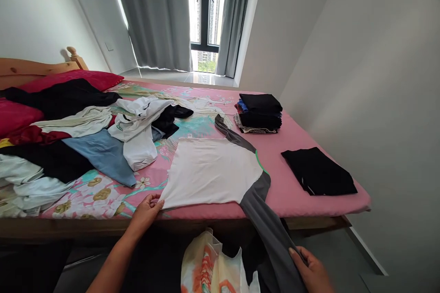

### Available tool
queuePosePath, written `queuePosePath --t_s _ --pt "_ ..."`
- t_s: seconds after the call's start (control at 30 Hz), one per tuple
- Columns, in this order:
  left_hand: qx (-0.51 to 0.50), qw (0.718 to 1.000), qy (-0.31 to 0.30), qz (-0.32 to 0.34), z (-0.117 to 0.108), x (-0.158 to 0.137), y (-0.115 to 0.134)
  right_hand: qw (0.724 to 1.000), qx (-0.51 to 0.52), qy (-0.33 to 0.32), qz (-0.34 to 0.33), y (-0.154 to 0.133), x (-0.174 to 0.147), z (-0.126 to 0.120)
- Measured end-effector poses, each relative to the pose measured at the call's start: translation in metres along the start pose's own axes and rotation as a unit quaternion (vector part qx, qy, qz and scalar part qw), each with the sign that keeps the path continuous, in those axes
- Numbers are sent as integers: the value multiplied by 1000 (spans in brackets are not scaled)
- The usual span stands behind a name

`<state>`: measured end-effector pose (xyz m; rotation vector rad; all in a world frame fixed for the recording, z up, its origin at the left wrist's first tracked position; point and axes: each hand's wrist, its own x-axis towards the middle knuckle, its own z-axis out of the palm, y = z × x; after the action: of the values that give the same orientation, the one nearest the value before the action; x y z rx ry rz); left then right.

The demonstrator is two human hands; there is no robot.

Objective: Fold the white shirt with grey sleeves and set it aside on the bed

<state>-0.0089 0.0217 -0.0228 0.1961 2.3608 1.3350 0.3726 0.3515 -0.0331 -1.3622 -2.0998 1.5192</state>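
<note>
A white long-sleeved shirt (213, 171) with dark grey sleeves and a green neckline edge lies spread flat on the bed, its hem toward the left and its neck toward the right. My left hand (147, 210) pinches the near corner of the hem at the bed's front edge. Below the edge on the right, my right hand (309, 268) grips the near grey sleeve (266, 217), which hangs over the side of the bed. The far sleeve (235, 135) stretches away across the sheet, bent near its cuff.
Loose clothes, including a white shirt (140, 123) and a blue garment (103, 151), are heaped on the left near a red pillow (99, 80). A stack of folded clothes (260, 114) stands at the back right. One folded black garment (319, 171) lies near the bed's right corner.
</note>
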Motion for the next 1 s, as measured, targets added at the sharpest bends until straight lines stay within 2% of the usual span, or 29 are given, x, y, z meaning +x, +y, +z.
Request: queuePosePath --t_s 0.07,0.17,0.27,0.37,0.47,0.57,0.63,0.77,1.0 --pt "16 1000 -4 4 -2 0 -4 999 -32 -28 -17 12 2 1" --pt "78 997 -9 6 -4 -1 -3 986 -146 -67 -37 31 2 2" --pt "159 987 14 24 -3 -3 3 965 -251 -65 -42 37 5 0" --pt "203 978 32 33 -2 -3 8 965 -244 -17 -89 13 21 0" --pt "207 978 22 22 -2 -1 8 967 -219 39 -127 -31 52 2" --pt "199 980 16 4 -2 -1 5 960 -265 60 -70 -73 91 7" --pt "191 982 14 0 -2 -3 5 953 -295 60 -26 -92 116 12" --pt "175 985 4 2 -1 -6 6 946 -317 67 -2 -107 148 24" --pt "125 992 -3 -15 0 -6 2 934 -330 136 -12 -100 160 40"
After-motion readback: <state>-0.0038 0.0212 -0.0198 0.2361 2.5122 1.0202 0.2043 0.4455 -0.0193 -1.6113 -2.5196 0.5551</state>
